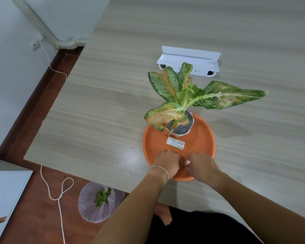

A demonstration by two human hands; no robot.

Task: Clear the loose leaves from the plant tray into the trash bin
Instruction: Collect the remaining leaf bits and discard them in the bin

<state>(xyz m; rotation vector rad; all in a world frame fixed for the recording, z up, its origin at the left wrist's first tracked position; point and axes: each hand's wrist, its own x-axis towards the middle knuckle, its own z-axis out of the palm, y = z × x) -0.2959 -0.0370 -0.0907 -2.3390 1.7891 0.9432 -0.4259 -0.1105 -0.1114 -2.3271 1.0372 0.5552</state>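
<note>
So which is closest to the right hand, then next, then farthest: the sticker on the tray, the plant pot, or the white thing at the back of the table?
From the right hand, in the head view:
1. White sticker label, on the orange tray just beyond the hands.
2. Plant pot, at the tray's far side.
3. White socket box, far back on the table.

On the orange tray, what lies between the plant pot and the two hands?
In the head view, a white label sticker lies on the orange tray between the pot and the left hand and right hand; otherwise bare tray.
</note>
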